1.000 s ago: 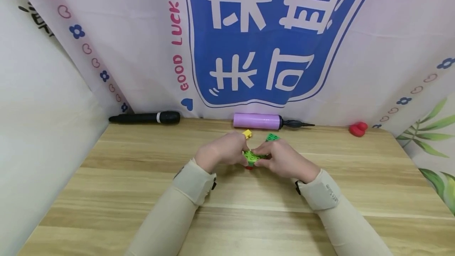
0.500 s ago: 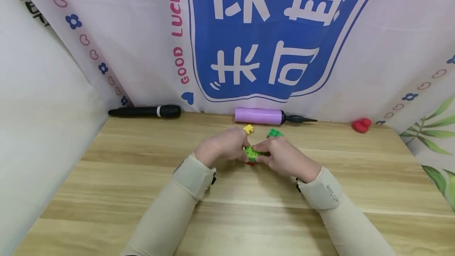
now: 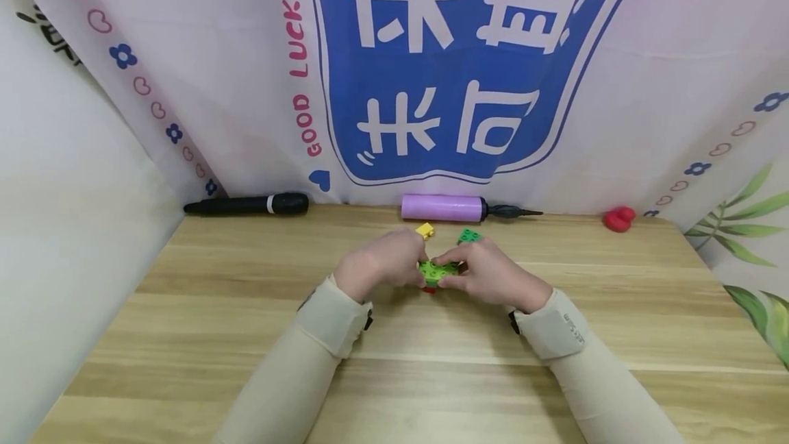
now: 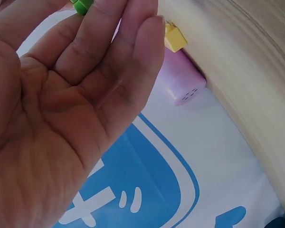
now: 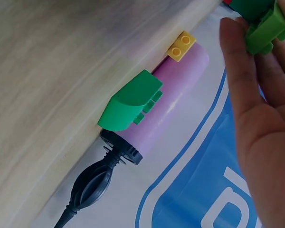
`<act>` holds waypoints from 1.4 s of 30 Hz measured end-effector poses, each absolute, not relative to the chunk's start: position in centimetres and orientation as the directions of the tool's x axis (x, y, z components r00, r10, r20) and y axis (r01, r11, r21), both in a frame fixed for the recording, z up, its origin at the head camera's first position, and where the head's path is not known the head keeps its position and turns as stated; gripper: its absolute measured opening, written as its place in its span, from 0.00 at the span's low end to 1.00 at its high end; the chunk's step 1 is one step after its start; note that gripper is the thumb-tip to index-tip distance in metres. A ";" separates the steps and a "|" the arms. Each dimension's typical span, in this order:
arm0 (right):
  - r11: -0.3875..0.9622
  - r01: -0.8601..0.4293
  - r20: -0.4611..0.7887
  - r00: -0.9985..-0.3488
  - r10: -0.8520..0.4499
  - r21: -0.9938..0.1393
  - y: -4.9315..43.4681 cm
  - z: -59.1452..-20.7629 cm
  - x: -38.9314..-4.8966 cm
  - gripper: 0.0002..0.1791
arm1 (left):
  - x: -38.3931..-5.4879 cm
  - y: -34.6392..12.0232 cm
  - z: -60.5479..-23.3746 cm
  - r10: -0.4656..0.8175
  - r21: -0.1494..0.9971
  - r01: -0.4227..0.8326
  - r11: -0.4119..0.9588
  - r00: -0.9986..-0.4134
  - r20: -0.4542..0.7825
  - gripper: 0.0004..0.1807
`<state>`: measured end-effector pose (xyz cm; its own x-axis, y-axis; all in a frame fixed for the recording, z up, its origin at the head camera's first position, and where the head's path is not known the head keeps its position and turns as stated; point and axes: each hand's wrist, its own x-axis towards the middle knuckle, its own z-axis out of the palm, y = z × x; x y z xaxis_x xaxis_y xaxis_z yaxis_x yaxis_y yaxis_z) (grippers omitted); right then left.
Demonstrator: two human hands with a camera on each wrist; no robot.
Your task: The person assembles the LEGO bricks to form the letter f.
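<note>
Near the middle of the table, a lime-green building brick (image 3: 439,274) lies on a stack with a red piece (image 3: 429,290) at the bottom. In the right wrist view, a darker green brick (image 5: 251,7) sits against the lime one. My left hand (image 3: 388,262) grips the stack's left end with thumb and fingers. From the other side, my right hand (image 3: 493,276) pinches the lime brick between thumb and forefinger. Behind the hands are a small yellow brick (image 3: 425,230) and a green brick with a curved underside (image 5: 133,99).
A purple hand pump (image 3: 444,208) with a black nozzle lies along the table's back edge. Left of it is a black microphone (image 3: 246,205); at the far right sits a small red object (image 3: 619,219). A printed cloth (image 3: 246,88) hangs behind the table.
The right fingers have shifted slightly, so more of the lime brick's studded top shows between the hands. Both hands keep hold of the stack. The head view tilts down, then back up.
</note>
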<state>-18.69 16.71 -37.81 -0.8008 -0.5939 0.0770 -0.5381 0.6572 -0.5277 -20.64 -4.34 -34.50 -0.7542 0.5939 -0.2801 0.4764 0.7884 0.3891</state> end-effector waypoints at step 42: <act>0.749 -0.602 0.039 -0.786 -0.618 -0.277 14.3 -38.7 -21.8 0.18 | -20.7 -6.3 -34.0 0.538 0.351 0.434 0.830 -0.789 -0.297 0.09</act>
